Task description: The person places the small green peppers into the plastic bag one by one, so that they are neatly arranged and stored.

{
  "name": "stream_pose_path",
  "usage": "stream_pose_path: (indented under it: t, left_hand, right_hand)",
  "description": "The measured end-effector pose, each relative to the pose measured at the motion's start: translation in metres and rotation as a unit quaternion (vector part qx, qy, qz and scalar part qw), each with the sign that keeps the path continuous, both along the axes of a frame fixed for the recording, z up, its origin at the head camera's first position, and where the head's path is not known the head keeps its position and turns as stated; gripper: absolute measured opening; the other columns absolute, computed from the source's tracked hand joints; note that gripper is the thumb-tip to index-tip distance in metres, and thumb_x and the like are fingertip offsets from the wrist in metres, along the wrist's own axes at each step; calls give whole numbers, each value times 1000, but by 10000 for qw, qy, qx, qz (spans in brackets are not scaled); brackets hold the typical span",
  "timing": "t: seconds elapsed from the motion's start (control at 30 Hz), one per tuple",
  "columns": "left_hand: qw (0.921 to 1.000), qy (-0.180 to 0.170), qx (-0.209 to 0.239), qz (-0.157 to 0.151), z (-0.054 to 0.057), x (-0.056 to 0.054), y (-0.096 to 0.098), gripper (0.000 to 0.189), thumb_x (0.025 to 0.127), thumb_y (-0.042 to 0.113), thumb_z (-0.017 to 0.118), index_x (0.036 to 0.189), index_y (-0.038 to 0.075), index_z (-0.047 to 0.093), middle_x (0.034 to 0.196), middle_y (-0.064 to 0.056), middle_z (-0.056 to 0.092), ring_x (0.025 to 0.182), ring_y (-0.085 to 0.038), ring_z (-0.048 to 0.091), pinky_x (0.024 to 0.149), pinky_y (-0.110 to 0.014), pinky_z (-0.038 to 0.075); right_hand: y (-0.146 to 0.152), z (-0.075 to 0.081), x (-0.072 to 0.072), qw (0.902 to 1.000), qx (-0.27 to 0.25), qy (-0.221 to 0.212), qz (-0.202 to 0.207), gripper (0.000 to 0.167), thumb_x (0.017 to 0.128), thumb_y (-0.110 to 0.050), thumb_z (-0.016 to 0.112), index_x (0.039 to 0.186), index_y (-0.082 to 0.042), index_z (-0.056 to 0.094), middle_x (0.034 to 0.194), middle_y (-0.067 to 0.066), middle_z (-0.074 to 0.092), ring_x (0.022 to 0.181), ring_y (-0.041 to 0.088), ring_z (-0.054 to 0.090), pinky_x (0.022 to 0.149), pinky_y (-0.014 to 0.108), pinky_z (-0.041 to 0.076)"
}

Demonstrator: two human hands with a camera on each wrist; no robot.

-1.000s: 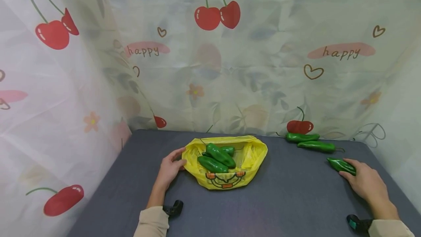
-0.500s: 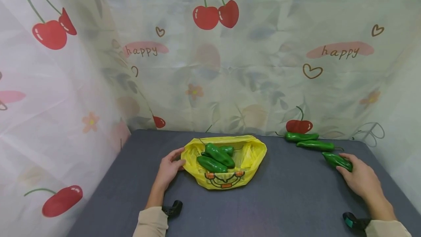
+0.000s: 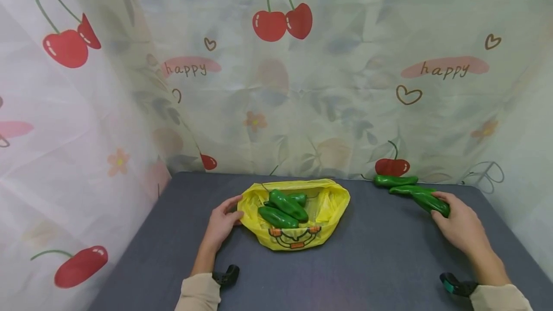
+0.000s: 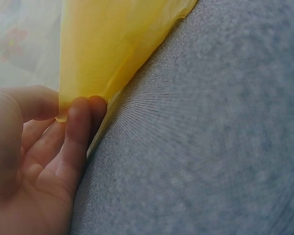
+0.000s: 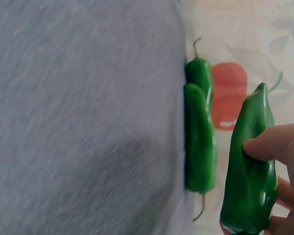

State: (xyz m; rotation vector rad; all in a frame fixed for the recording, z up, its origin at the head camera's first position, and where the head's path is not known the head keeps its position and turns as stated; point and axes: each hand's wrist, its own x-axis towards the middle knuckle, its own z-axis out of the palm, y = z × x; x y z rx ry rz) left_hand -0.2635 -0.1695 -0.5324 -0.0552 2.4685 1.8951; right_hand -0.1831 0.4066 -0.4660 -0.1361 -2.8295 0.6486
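We see the left hand (image 3: 222, 222) pinching the yellow bag (image 3: 298, 240) at its left edge, probably to steady the open mouth around the peppers inside (image 3: 288, 205); the right hand (image 3: 462, 224) grips another pepper (image 5: 250, 171) between thumb and fingers, seemingly for security, near two more peppers (image 5: 200, 139) at the table's (image 3: 345, 268) back edge.

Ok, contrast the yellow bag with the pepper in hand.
The yellow bag is printed, the held pepper plain green. The bag is bigger than the pepper. The bag rests open on the table, while the pepper sits in the right hand. Both are gripped, the bag by the left hand.
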Motion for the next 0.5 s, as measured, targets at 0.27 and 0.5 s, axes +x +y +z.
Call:
stream_pose_path:
  t: [0.27, 0.5]
  left_hand:
    - [10000, -70, 39, 15, 0, 0, 0, 46, 95, 19, 68, 140, 26, 62, 149, -5, 58, 111, -21, 67, 81, -30, 60]
    - [9999, -65, 111, -30, 2, 1, 0, 46, 96, 20, 68, 141, 25, 62, 150, -6, 57, 111, -23, 68, 82, -32, 60]
  right_hand:
    - [-17, 10, -5, 9983, 66, 481, 328, 54, 94, -9, 67, 145, 1, 52, 131, 35, 51, 102, 44, 53, 71, 54, 44]
    - [-30, 18, -8, 9969, 158, 547, 539, 56, 95, -12, 70, 146, -1, 51, 132, 34, 53, 106, 45, 53, 72, 55, 44]
